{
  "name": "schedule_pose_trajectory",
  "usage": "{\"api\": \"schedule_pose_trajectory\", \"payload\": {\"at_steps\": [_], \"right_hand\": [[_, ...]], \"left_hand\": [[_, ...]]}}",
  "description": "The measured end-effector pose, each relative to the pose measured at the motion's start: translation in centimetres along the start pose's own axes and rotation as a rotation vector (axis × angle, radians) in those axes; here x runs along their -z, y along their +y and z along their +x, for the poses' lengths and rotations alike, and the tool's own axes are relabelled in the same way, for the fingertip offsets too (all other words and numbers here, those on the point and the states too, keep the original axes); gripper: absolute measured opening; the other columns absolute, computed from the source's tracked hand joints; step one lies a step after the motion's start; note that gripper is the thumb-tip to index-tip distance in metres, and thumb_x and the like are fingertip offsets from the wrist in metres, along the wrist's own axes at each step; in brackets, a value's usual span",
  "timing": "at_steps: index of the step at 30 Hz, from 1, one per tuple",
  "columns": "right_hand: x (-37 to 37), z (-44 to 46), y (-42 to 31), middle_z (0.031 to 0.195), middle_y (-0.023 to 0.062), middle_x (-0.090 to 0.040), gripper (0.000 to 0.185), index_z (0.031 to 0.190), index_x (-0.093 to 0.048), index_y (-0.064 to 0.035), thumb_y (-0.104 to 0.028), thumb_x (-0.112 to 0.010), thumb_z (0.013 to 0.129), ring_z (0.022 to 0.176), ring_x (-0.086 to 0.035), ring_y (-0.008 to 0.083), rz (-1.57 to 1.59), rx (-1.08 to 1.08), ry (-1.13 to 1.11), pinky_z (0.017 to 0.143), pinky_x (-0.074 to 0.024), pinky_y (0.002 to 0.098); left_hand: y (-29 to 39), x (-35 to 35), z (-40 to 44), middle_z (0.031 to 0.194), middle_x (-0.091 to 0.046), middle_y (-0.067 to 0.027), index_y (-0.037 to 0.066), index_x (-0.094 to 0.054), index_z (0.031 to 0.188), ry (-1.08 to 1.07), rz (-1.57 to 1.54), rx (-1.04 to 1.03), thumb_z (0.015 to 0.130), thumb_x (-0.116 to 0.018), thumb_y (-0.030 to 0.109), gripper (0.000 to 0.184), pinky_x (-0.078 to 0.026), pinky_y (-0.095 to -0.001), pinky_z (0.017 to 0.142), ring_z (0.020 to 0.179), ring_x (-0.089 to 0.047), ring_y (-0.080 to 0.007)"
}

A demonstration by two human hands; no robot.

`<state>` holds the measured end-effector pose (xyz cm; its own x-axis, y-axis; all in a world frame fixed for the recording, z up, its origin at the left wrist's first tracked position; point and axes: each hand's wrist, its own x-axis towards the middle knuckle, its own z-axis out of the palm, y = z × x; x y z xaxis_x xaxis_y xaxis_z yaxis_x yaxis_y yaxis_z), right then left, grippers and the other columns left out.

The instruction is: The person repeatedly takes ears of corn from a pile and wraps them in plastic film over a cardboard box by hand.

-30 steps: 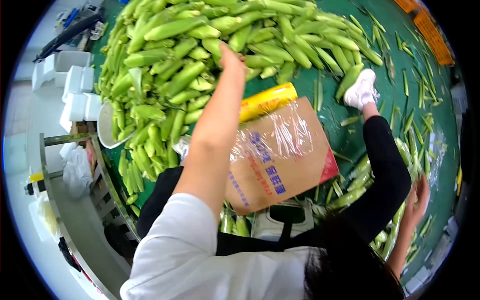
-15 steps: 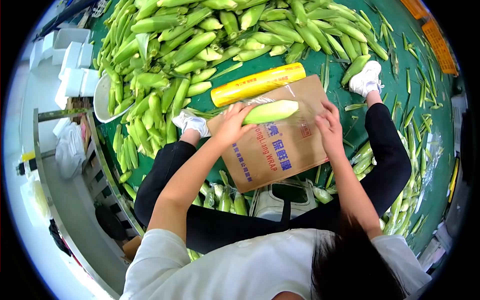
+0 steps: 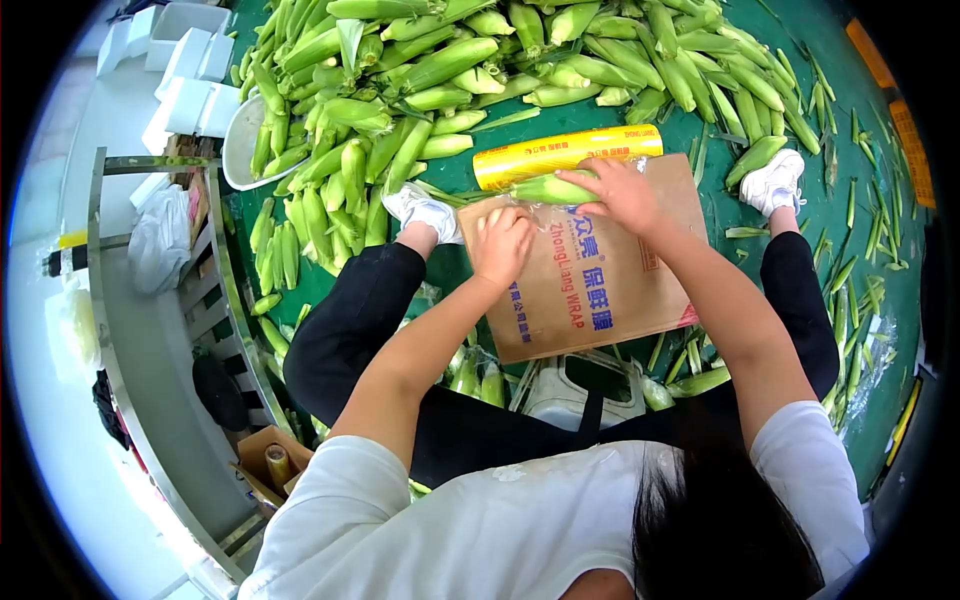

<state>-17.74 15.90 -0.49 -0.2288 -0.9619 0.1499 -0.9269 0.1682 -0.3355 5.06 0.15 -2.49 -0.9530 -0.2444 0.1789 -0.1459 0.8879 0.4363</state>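
My right hand [image 3: 615,195] grips an ear of corn [image 3: 550,189] in pale green husk, lying sideways at the far edge of a printed cardboard sheet [image 3: 560,300]. Clear cling film [image 3: 540,215] glints around and below the ear. Left of the ear, my left hand [image 3: 503,245] is closed over the cardboard, fingertips pinched at the film's edge. Just beyond the ear lies a yellow roll of cling film [image 3: 568,157], touching or very near it. The cardboard rests across a white stool or basket [image 3: 580,395] between my legs.
A large heap of corn [image 3: 450,75] spreads over the green floor [image 3: 850,110] ahead. A white tub [image 3: 243,145] stands at its left. Wrapped ears [image 3: 478,378] lie near my legs. A metal frame [image 3: 150,330] is on the left, orange crates [image 3: 910,150] far right.
The ear has shifted to the film roll's near side, and my right hand has come across onto it. My left hand has let go of the ear and drawn nearer, closing. The camera view has shifted.
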Motion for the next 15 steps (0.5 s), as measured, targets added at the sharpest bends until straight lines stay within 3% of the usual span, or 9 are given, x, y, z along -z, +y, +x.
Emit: {"api": "schedule_pose_trajectory", "payload": {"at_steps": [2,4,7,10,11,13,14,15], "right_hand": [[0.7,-1.1,0.3,0.121,0.0029,-0.06,0.074,0.146,-0.048,-0.0393,-0.042,-0.076,0.077,0.112,-0.059,0.0253,0.016,0.018,-0.035,0.094,-0.0488,0.0403],[1.3,-3.9,0.4,0.119,0.0035,-0.06,0.072,0.144,-0.05,-0.0392,-0.042,-0.076,0.078,0.112,-0.059,0.0255,0.048,0.087,-0.056,0.095,-0.0487,0.0413],[2.2,-7.5,-1.5,0.118,0.0042,-0.06,0.065,0.141,-0.054,-0.0369,-0.042,-0.074,0.08,0.112,-0.059,0.0265,0.09,0.208,-0.135,0.094,-0.0483,0.0415],[1.7,-8.8,-3.7,0.119,0.0072,-0.06,0.055,0.134,-0.061,-0.0345,-0.044,-0.072,0.081,0.113,-0.058,0.0292,0.186,0.069,-0.329,0.094,-0.0476,0.0415],[1.8,-8.4,-4.2,0.118,0.0089,-0.06,0.043,0.126,-0.068,-0.0265,-0.042,-0.07,0.086,0.112,-0.058,0.0303,0.212,0.074,-0.266,0.094,-0.047,0.0414],[0.9,-5.9,-3.2,0.118,0.0089,-0.062,0.038,0.119,-0.07,-0.0184,-0.037,-0.07,0.086,0.107,-0.06,0.0302,0.083,0.083,-0.005,0.093,-0.0473,0.0426],[0.2,-4.5,-2.5,0.118,0.0089,-0.062,0.036,0.115,-0.072,-0.0144,-0.035,-0.07,0.086,0.105,-0.061,0.0302,0.022,0.084,0.117,0.093,-0.0474,0.0432],[-0.5,-2.6,-1.4,0.118,0.0093,-0.063,0.032,0.111,-0.072,-0.0114,-0.033,-0.069,0.088,0.104,-0.062,0.0301,-0.016,0.003,0.113,0.093,-0.0477,0.0432]], "left_hand": [[-1.6,0.0,-0.4,0.102,-0.061,-0.0127,0.004,-0.064,0.1,0.044,-0.046,-0.171,0.086,-0.071,0.014,0.019,-0.043,-0.0467,0.097,0.106,-0.058,-0.0337],[-1.8,3.2,-1.9,0.088,-0.061,-0.0155,0.001,-0.06,0.094,-0.161,-0.274,-0.23,0.092,-0.064,0.006,0.006,-0.052,-0.0425,0.081,0.088,-0.063,-0.0373],[-0.6,6.5,-1.3,0.089,-0.061,-0.0133,0.001,-0.06,0.097,-0.371,-0.461,-0.017,0.097,-0.06,0.008,0.006,-0.052,-0.0421,0.075,0.086,-0.064,-0.0319],[-1.1,1.5,0.0,0.092,-0.06,-0.0107,0.004,-0.061,0.101,-0.406,-0.564,-0.081,0.095,-0.063,0.008,0.008,-0.052,-0.0411,0.074,0.089,-0.063,-0.0303],[-1.5,-0.4,0.8,0.095,-0.06,-0.0093,0.006,-0.061,0.099,-0.391,-0.499,-0.161,0.087,-0.072,0.014,0.018,-0.051,-0.0406,0.075,0.093,-0.063,-0.0302],[1.5,0.3,5.0,0.094,-0.063,-0.0087,0.009,-0.061,0.095,-0.491,-0.043,-0.122,0.077,-0.08,0.022,0.029,-0.051,-0.0397,0.076,0.096,-0.064,-0.0311],[0.8,-1.0,7.3,0.093,-0.066,-0.0082,0.013,-0.061,0.094,-0.477,0.162,-0.245,0.071,-0.084,0.029,0.036,-0.052,-0.0419,0.077,0.097,-0.065,-0.0327],[1.9,0.5,10.8,0.093,-0.069,-0.0088,0.014,-0.063,0.098,-0.661,0.284,-0.172,0.071,-0.084,0.032,0.039,-0.052,-0.046,0.078,0.095,-0.066,-0.0338]]}}
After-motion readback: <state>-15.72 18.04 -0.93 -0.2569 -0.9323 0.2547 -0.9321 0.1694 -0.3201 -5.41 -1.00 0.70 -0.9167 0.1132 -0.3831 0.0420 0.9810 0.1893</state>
